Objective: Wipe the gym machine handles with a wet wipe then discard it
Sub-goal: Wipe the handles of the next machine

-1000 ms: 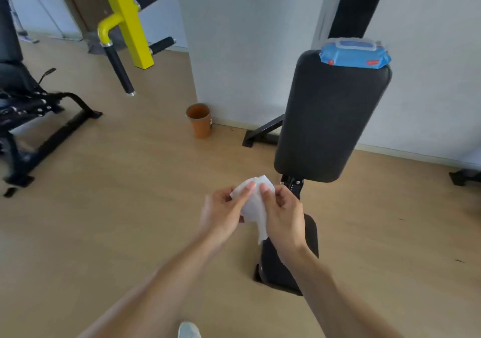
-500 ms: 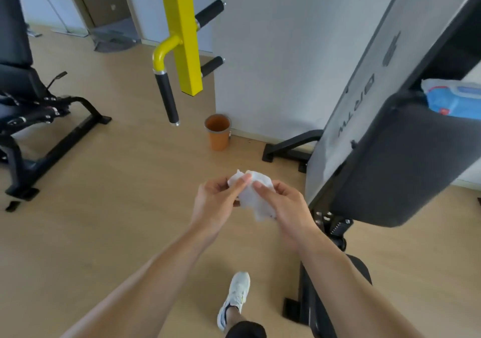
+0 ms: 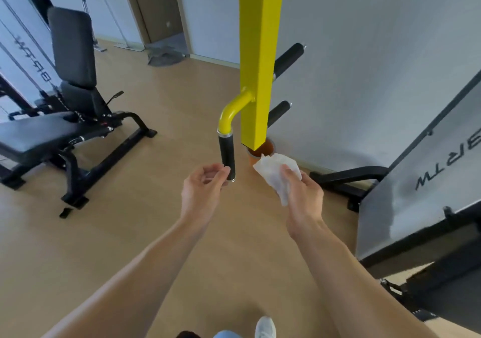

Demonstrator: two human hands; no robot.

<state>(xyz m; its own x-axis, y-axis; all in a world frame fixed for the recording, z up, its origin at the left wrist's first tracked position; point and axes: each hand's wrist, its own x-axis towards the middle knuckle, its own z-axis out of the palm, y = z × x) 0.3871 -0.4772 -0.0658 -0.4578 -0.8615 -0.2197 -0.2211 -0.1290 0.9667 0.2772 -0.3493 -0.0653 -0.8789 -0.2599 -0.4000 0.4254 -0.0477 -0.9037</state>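
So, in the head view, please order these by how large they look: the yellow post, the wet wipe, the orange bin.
1. Yellow post, clearly largest.
2. Wet wipe, held in the right hand, nearer the camera.
3. Orange bin, mostly hidden and farther away, so its true size is unsure.

Bare forearms with no sleeves, white sneaker at the bottom edge, light blue trouser leg beside it
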